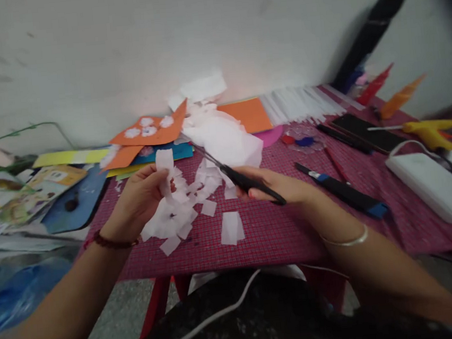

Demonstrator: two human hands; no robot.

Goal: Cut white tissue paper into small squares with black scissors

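Observation:
My left hand (142, 193) pinches an upright white paper strip (164, 162) between thumb and fingers. A pair of scissors (247, 182) with black handles lies in my right hand (275, 181), its blades pointing up and left, apart from the strip. Many small cut pieces of white paper (167, 220) are heaped on the table below and between my hands. Two overlapping paper pieces (230, 228) lie nearer to me. Behind the scissors is a pile of larger white paper sheets (226, 137).
Orange sheets (247, 115) and white strips (299, 104) lie at the back by the wall. On the right are a phone (366, 132), a yellow glue gun (430, 131), a white box (431, 184) and a black cutter-like tool (343, 190). A white cable (209, 325) crosses my lap.

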